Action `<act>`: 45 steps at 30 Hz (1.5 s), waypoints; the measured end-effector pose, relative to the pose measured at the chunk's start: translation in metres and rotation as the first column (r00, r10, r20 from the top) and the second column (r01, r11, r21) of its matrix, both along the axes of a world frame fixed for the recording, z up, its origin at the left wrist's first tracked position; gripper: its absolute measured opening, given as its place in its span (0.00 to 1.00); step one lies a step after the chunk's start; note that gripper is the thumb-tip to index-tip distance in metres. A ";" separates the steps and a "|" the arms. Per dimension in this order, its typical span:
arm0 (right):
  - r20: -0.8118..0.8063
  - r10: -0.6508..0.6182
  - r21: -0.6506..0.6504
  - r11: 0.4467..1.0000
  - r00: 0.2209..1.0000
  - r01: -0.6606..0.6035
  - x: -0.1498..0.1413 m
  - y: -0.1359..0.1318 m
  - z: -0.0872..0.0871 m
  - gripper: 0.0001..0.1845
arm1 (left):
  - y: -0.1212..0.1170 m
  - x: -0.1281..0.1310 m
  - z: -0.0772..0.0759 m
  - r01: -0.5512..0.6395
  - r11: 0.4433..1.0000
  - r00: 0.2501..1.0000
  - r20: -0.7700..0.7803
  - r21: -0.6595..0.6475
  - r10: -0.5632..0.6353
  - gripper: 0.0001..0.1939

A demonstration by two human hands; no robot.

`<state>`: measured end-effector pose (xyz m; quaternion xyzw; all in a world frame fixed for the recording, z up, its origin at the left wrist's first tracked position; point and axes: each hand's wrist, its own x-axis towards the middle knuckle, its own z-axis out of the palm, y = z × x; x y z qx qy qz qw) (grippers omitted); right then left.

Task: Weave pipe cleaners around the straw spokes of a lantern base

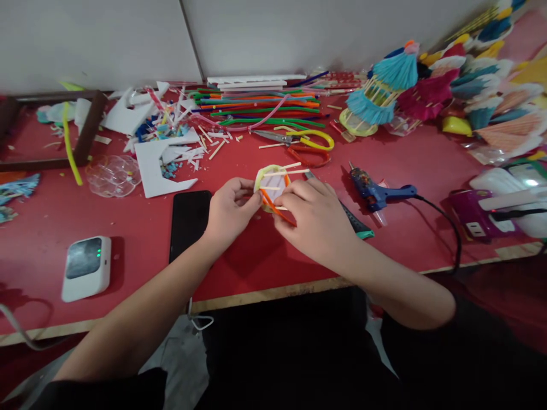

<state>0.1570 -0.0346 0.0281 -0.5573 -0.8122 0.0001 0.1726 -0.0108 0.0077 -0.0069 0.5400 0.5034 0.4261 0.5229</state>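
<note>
Between my hands, above the red table, is a small round craft base (276,183) with a yellow fuzzy rim and several thin wooden sticks standing out of it. My left hand (231,212) is closed, its thumb and fingers pinching the rim on the left side. An orange pipe cleaner (268,199) runs across the near side of the base, around the sticks. My right hand (318,219) is closed on the pipe cleaner's right part, with its fingertips against the sticks. Partly hidden under that hand lies a dark-handled tool (354,221) with a green end.
Yellow-and-red-handled scissors (310,139) lie behind my hands, before pipe cleaners (260,108). A blue glue gun (376,191) with a cord is at right, near a purple power strip (478,213). A phone (190,222), white device (88,267) and foam scraps (149,168) lie left.
</note>
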 end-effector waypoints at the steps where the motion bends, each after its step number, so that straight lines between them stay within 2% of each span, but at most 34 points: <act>1: -0.018 0.005 -0.002 1.000 1.000 -0.005 0.000 -0.001 0.000 0.07 | 0.000 0.000 0.000 0.004 1.000 1.000 -0.018 0.009 -0.003 0.09; 9: -0.063 0.033 -0.002 0.999 0.997 -0.033 0.003 -0.010 0.009 0.10 | -0.004 0.001 0.000 -0.032 0.983 0.983 -0.174 0.183 0.064 0.06; 15: -0.010 0.004 -0.157 0.988 1.000 -0.006 0.008 -0.010 0.019 0.07 | -0.005 0.001 -0.001 -0.018 0.976 0.975 -0.213 0.218 0.065 0.05; 20: 0.069 0.024 -0.126 0.992 0.997 -0.016 0.006 -0.012 0.019 0.12 | -0.004 0.001 -0.003 -0.018 0.967 0.977 -0.199 0.255 0.071 0.06; 25: 0.001 0.030 -0.077 0.997 1.000 -0.030 0.007 -0.014 0.021 0.15 | -0.003 0.000 -0.005 -0.044 0.968 0.984 -0.158 0.248 0.086 0.07; 30: -0.033 0.082 -0.071 0.994 0.996 -0.085 0.010 -0.015 0.024 0.12 | -0.005 0.001 -0.004 -0.062 0.974 0.985 -0.146 0.219 0.096 0.09; 32: -0.042 0.094 -0.039 0.995 0.995 -0.095 0.013 -0.014 0.024 0.12 | -0.005 0.002 -0.004 -0.055 0.972 0.985 -0.145 0.231 0.090 0.09; 35: -0.045 0.035 0.079 0.996 0.998 -0.032 0.017 -0.011 0.019 0.11 | -0.004 0.001 -0.005 -0.044 0.963 0.985 -0.150 0.267 0.087 0.09; 40: -0.088 -0.028 0.299 0.953 0.996 0.053 0.016 -0.006 0.007 0.09 | -0.001 -0.001 -0.011 -0.001 0.971 0.994 -0.107 0.240 0.028 0.14; 43: -0.069 -0.051 0.317 0.946 0.996 0.071 0.015 -0.002 0.000 0.09 | 0.000 -0.001 -0.013 0.022 0.974 0.997 -0.071 0.224 -0.006 0.21; 45: -0.035 -0.078 0.301 0.950 0.996 0.085 0.015 0.001 -0.004 0.09 | 0.000 -0.001 -0.014 0.031 0.971 0.998 -0.067 0.239 -0.015 0.22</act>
